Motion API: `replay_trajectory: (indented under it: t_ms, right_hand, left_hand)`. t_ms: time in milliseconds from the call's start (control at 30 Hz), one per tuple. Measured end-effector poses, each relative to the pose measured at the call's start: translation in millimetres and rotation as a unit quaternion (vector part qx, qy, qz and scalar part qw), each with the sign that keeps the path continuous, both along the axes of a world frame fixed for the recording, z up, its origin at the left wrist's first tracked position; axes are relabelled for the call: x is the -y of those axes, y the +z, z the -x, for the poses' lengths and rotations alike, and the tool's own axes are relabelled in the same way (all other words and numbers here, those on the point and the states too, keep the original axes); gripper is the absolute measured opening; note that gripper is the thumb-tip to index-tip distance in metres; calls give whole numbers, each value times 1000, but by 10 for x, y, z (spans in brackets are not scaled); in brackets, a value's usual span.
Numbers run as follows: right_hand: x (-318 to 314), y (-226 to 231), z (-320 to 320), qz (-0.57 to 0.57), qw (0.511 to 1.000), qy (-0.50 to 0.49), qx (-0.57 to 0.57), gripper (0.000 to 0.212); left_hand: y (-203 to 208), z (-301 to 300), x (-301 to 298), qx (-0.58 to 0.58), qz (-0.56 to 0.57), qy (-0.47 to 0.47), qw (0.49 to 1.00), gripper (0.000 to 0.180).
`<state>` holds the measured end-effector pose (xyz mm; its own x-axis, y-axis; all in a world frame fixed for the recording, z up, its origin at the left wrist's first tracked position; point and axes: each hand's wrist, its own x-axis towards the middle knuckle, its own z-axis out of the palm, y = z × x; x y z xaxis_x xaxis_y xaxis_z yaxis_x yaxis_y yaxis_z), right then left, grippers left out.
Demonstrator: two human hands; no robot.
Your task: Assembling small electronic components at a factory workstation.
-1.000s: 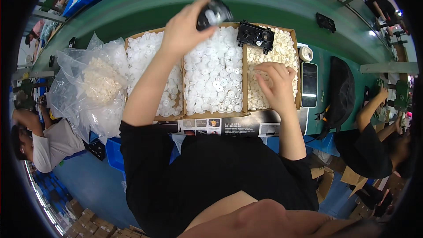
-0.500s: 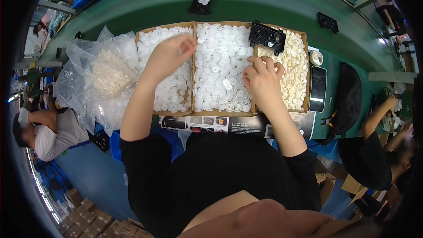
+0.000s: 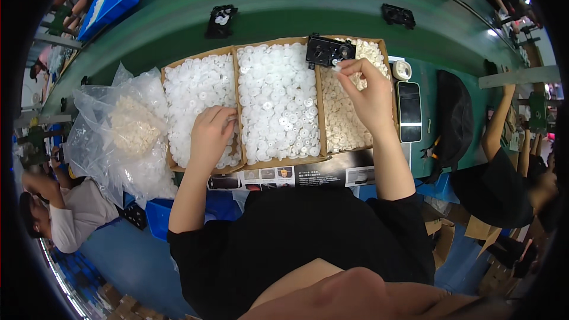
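Observation:
Three cardboard boxes of small plastic gears stand side by side: white gears [image 3: 198, 80] on the left, white gears [image 3: 278, 95] in the middle, cream gears [image 3: 347, 115] on the right. A black plastic housing [image 3: 326, 52] with a round part on it rests across the far end of the right box. My right hand [image 3: 372, 92] pinches a small white gear [image 3: 337, 67] at the near edge of that housing. In the left box, beside the divider, my left hand [image 3: 211, 133] has its fingers curled down; what they hold, if anything, is hidden.
Clear plastic bags [image 3: 127, 136] with cream parts lie on the left. A phone [image 3: 409, 109], a roll of tape [image 3: 402, 70] and a black bag [image 3: 453, 112] lie on the right. Two more black housings [image 3: 221, 21] [image 3: 398, 16] sit on the green belt [image 3: 308, 0]. Co-workers flank both sides.
My left hand has come down into the left box. My right hand has moved up and right to the black housing with a small white gear. The view has shifted slightly.

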<state>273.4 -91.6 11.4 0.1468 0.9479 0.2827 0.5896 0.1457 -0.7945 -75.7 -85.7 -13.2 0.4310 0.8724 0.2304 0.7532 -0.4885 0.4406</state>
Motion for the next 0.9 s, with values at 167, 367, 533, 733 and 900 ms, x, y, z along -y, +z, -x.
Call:
replay_trajectory:
  t_ms: [167, 367, 533, 733, 900]
  right_hand:
    - [-273, -83, -112, -75, 997, 13, 27, 16]
    - [-378, -146, -71, -55, 997, 11, 51, 15]
    - [-407, -253, -123, -54, 995, 28, 80, 17]
    - [-218, -200, -121, -159, 969, 15, 186, 24]
    - [510, 815, 221, -266, 917, 242, 173, 23]
  left_hand:
    - [141, 31, -114, 155, 125, 50, 979, 13]
    - [275, -116, -350, 307, 272, 65, 910, 12]
    - [218, -447, -610, 343, 320, 8, 883, 14]
    - [198, -1157, -937, 384, 299, -106, 867, 22]
    - [211, -1516, -1182, 319, 265, -114, 903, 23]
